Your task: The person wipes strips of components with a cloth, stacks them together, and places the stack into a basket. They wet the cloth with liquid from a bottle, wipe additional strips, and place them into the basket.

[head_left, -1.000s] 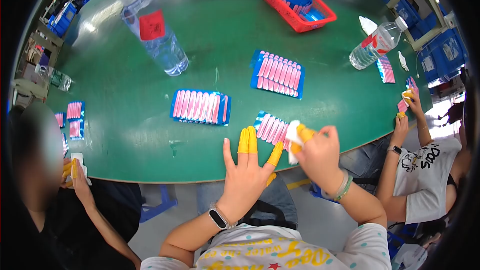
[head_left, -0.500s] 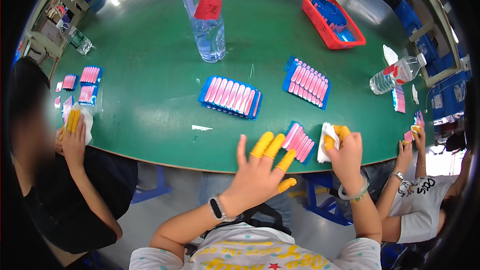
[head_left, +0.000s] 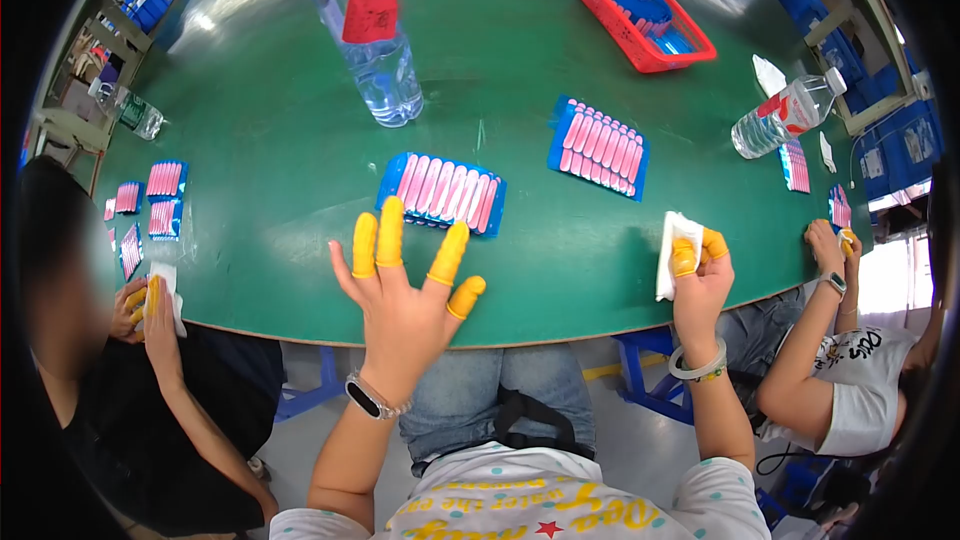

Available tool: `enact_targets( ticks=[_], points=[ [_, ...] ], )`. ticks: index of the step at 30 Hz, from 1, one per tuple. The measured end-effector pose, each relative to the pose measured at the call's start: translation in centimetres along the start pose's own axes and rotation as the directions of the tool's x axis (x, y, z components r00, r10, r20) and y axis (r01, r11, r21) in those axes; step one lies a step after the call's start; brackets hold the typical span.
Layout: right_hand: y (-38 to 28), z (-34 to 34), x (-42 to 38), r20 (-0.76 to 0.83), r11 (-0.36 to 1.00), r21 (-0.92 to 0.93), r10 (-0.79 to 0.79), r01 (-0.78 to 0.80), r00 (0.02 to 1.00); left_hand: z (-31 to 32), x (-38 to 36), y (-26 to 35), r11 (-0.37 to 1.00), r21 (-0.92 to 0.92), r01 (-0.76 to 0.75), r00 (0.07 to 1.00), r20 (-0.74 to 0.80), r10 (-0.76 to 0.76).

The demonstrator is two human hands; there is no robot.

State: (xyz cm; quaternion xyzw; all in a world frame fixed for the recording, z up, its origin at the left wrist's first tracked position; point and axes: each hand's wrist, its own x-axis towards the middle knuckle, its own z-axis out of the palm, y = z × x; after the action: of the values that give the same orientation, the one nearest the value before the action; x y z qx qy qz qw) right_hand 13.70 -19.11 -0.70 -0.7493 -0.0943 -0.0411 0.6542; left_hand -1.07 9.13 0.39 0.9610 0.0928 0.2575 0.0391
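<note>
My left hand (head_left: 405, 285) is spread open over the green table, with yellow finger cots on several fingers. Its fingertips are right at the near edge of a stack of blue sheets with pink rounded strips (head_left: 445, 192). In my right hand (head_left: 704, 285), also wearing yellow finger cots, a folded white cloth (head_left: 668, 258) is pinched between thumb and fingers, close over the table. A second stack of blue sheets with pink strips (head_left: 600, 148) lies farther back, between my two hands.
A tall water bottle (head_left: 370, 40) stands behind the left stack. At the back right sits a red basket (head_left: 640, 50) holding blue pieces. Another bottle (head_left: 790, 115) is at the right. One person (head_left: 150, 420) works at left, another (head_left: 850, 370) at right, near smaller pink-striped sheets (head_left: 165, 200).
My left hand has moved left and up to the left stack. The single pink-striped sheet that lay between my hands is no longer there. My right hand still holds the cloth, slightly farther forward.
</note>
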Motion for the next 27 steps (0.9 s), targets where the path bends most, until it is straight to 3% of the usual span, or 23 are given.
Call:
enact_targets(
  ticks=[3,5,7,11,13,14,17,22,24,25,26,27],
  points=[
    [0.7,-0.2,-0.1,-0.112,0.993,0.118,0.007,0.006,0.994,0.6,-0.6,2.2,0.983,-0.11,-0.148,0.986,0.064,0.155],
    [0.4,-0.3,-0.3,-0.098,0.995,0.101,0.001,0.009,0.995,1.4,-0.3,5.2,0.962,-0.162,-0.219,0.971,0.062,0.231],
    [0.3,-0.2,-0.3,-0.056,0.998,0.049,-0.031,0.034,0.998,2.4,0.6,8.0,0.846,-0.287,-0.451,0.85,0.153,0.505],
    [0.4,-0.1,-0.4,-0.091,0.993,0.106,-0.046,0.055,0.995,3.1,5.5,10.3,0.874,-0.365,-0.322,0.905,0.151,0.397],
    [0.3,-0.3,-0.5,-0.075,0.993,0.111,-0.032,0.04,0.997,4.0,7.1,10.5,0.948,-0.152,-0.281,0.921,0.235,0.311],
    [0.2,-0.3,-0.5,-0.048,0.992,0.121,-0.015,0.021,0.999,4.4,6.9,10.4,0.955,-0.128,-0.267,0.939,0.188,0.288],
    [0.2,-0.5,-0.6,-0.024,0.992,0.121,-0.029,0.032,0.999,3.2,5.4,10.8,0.94,-0.081,-0.333,0.91,0.232,0.343],
    [-0.2,0.0,-0.4,-0.009,0.992,0.125,-0.028,0.029,1.0,0.4,0.8,9.4,0.898,-0.317,-0.307,0.853,0.328,0.407],
    [-0.8,0.4,0.1,0.145,0.999,0.042,-0.016,0.01,0.989,0.1,0.4,9.0,0.907,-0.335,-0.255,0.869,0.333,0.367],
    [-1.3,0.6,0.8,0.148,0.999,0.04,-0.016,0.011,0.989,0.1,0.3,9.0,0.911,-0.358,-0.207,0.881,0.337,0.333],
    [-2.0,0.9,1.8,0.269,0.952,-0.189,-0.184,0.239,0.945,0.1,0.2,9.0,0.91,-0.361,-0.205,0.881,0.336,0.332],
    [-2.7,1.3,2.6,0.416,0.803,-0.372,-0.303,0.465,0.857,0.1,0.1,9.1,0.927,-0.307,-0.218,0.874,0.362,0.325]
  ],
)
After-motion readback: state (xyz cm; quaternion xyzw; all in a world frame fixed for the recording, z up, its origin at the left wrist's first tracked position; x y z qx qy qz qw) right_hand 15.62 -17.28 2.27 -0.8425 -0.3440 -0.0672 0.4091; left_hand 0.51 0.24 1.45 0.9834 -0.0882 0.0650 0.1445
